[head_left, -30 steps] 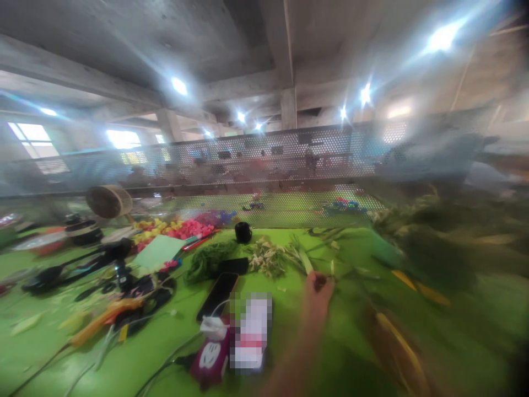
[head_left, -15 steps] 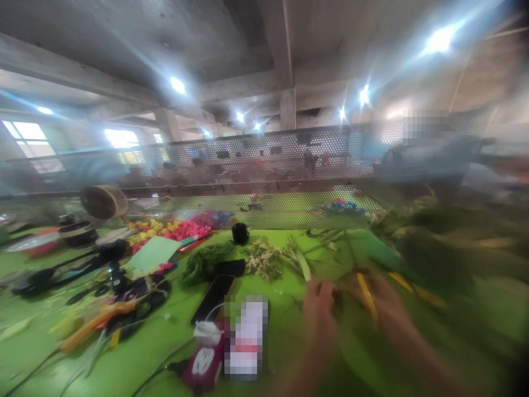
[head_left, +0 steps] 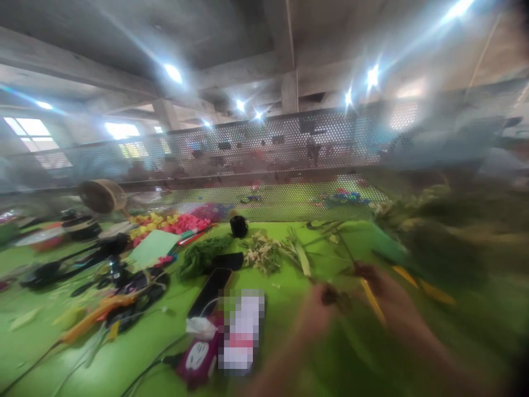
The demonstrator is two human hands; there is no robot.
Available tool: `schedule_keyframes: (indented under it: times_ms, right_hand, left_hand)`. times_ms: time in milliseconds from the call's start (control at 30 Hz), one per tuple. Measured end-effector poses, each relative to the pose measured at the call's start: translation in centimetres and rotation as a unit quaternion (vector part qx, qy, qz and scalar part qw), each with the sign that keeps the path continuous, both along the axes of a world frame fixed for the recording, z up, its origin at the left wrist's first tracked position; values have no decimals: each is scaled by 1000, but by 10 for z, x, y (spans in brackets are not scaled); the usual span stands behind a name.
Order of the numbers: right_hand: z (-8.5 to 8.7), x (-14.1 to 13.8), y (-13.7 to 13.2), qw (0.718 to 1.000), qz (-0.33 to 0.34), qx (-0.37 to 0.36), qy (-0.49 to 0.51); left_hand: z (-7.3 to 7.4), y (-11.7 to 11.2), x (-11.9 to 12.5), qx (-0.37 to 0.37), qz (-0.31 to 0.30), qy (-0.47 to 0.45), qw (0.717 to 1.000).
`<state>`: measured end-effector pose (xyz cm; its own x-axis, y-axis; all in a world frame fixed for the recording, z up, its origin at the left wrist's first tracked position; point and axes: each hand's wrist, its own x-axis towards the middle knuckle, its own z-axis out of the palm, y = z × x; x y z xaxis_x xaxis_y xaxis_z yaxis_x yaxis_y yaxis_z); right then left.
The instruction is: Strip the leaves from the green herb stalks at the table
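The table (head_left: 281, 298) was plain bright green. The panel (head_left: 264, 149) was grey, patterned with rows of small round holes — green showed through its lower part. The strip (head_left: 373, 300) was yellow; the stalk (head_left: 303, 262) was pale green. The leaves (head_left: 202, 253) were dark green, the sprigs (head_left: 261, 253) cream mixed with green. The petals (head_left: 185, 223) were yellow to the left and pink to the right. The card (head_left: 154, 246) was pale mint. The mug (head_left: 238, 226) and the phone (head_left: 210, 289) were black. The tissue pack (head_left: 198, 355) was purple with a white patch — its markings were blurred. The tool (head_left: 99, 314) was orange.
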<state>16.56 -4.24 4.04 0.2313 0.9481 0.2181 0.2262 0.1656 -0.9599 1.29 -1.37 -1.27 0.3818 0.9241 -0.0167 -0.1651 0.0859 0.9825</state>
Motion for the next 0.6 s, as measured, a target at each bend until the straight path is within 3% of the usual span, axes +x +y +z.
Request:
schedule_keyframes:
  times_ms: [267,467,600]
  right_hand:
    - [6,3,-8,993,-68,-98,9]
    - [-5,4,-5,997,-31,-76,8]
    - [-12,1,-7,998,-54,-19,-36]
  left_hand:
    - [-9,-2,7,10,60,19,998]
    - [-13,-2,9,11,88,-13,996]
    - [-9,-8,12,34,99,39,994]
